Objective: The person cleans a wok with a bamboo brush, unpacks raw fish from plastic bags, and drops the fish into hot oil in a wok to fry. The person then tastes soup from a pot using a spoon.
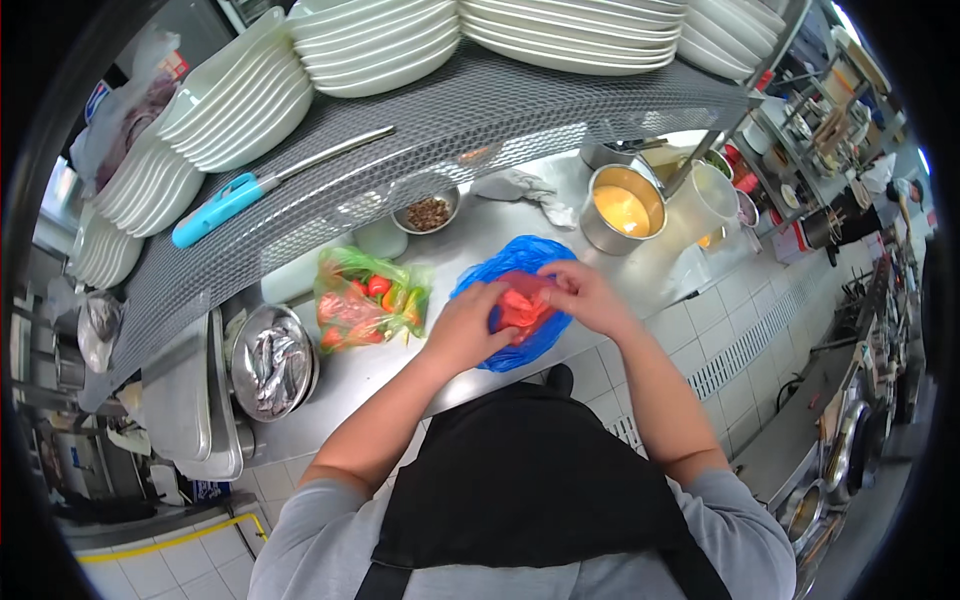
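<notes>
A red plastic bag (521, 307) lies within an opened blue plastic bag (536, 349) at the front edge of the steel counter. My left hand (471, 322) rests against the red bag's left side, thumb and fingers spread around its bunched middle. On the other side, my right hand (581, 292) pinches the red plastic between thumb and fingers. What the red bag contains is hidden. To the left of both hands sits a thin green plastic bag (345, 262) of red tomatoes (379, 285) and green peppers (412, 306).
A steel bowl of small fish (274, 367) stands at left beside metal trays (180, 397). A pot of yellow liquid (622, 210), a grey cloth (517, 187) and a bowl of brown bits (427, 214) sit behind. Overhead, a mesh shelf (420, 112) carries stacked white dishes (375, 52).
</notes>
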The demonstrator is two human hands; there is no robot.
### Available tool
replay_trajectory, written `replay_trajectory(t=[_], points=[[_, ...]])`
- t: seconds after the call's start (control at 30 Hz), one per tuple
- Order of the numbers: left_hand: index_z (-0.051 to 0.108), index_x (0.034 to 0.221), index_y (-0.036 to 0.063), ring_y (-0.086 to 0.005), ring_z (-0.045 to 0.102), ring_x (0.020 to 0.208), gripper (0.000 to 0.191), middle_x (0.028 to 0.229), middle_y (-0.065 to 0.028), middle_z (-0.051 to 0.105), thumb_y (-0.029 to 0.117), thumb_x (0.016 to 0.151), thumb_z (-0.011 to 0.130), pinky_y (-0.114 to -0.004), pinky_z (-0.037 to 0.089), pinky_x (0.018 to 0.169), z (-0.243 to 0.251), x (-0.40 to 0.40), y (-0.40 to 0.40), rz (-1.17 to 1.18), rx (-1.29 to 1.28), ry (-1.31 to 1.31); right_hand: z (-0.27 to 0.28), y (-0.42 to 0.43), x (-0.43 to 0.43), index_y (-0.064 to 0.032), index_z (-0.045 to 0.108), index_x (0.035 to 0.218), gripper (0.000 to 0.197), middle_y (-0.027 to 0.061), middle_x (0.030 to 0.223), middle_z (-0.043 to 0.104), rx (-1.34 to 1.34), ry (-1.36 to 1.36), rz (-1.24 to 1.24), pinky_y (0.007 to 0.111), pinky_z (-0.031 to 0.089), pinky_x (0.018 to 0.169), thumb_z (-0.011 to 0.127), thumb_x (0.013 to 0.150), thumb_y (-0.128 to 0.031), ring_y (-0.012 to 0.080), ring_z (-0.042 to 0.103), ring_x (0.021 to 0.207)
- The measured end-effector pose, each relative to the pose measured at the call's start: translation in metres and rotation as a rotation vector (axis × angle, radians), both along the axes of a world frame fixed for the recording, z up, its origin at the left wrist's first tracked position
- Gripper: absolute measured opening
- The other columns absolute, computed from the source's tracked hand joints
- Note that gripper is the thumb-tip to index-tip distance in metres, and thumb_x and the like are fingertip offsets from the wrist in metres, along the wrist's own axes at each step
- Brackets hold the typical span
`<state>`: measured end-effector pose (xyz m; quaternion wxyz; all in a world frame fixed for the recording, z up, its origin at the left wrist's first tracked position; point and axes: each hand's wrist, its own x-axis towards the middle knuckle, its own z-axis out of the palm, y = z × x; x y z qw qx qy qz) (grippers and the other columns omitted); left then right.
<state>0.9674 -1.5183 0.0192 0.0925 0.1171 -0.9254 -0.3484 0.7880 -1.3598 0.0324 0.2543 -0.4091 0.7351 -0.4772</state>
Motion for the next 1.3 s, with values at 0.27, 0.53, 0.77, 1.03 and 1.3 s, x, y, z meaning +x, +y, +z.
replay_trajectory(t=[0.27, 0.53, 0.77, 1.03, 1.3], points=[[0.056, 0.084, 0.0048, -0.028, 0.058, 0.092, 0.013, 0.082, -0.0098, 0.058, 0.012, 0.082, 0.066, -0.037, 0.045, 0.084, -0.016, 0.004, -0.008, -0.314, 0.762, -0.167, -0.001, 0.008, -0.019, -0.0018, 0.061, 0.088, 0.009, 0.019, 0.089, 0.061, 0.242, 0.784, -0.06, 0.047, 0.05, 0.076, 0.06, 0.085, -0.01, 0.0383, 0.063, 0.086], [0.049, 0.087, 0.0041, -0.024, 0.06, 0.088, 0.016, 0.087, -0.0089, 0.059, 0.013, 0.092, 0.061, -0.036, 0.046, 0.082, 0.007, -0.016, 0.011, -0.082, 0.945, 0.386, -0.025, -0.019, -0.023, -0.0009, 0.059, 0.09, 0.017, 0.0097, 0.081, 0.059, -0.182, 0.297, -0.248, 0.033, 0.046, 0.07, 0.053, 0.098, -0.014, 0.0209, 0.056, 0.074], [0.046, 0.088, 0.0041, -0.022, 0.057, 0.1, 0.018, 0.103, -0.0115, 0.059, 0.017, 0.099, 0.052, -0.036, 0.045, 0.09, 0.001, 0.013, -0.004, -0.018, 0.403, 0.508, -0.039, -0.007, -0.051, -0.0026, 0.058, 0.091, 0.016, 0.0022, 0.082, 0.056, -0.074, -0.097, -0.39, 0.028, 0.044, 0.071, 0.053, 0.099, -0.015, 0.0115, 0.051, 0.077], [0.053, 0.095, 0.004, -0.0198, 0.061, 0.082, 0.021, 0.086, -0.0082, 0.062, 0.024, 0.101, 0.052, -0.035, 0.048, 0.077, 0.033, 0.025, -0.016, 0.087, 0.54, 0.237, 0.033, -0.039, 0.014, -0.0005, 0.065, 0.098, 0.019, 0.0126, 0.098, 0.069, -0.046, 0.178, 0.506, 0.038, 0.052, 0.083, 0.053, 0.084, -0.006, 0.0263, 0.066, 0.093], [0.055, 0.097, 0.0041, -0.0376, 0.065, 0.081, 0.022, 0.089, -0.0163, 0.066, 0.026, 0.094, 0.059, -0.048, 0.05, 0.068, 0.001, 0.004, -0.01, -0.182, -0.036, -0.012, 0.028, -0.016, 0.019, -0.0096, 0.057, 0.124, 0.054, 0.015, 0.103, 0.069, 0.747, 0.795, 0.353, 0.044, 0.054, 0.08, 0.076, 0.077, -0.027, 0.0313, 0.067, 0.097]])
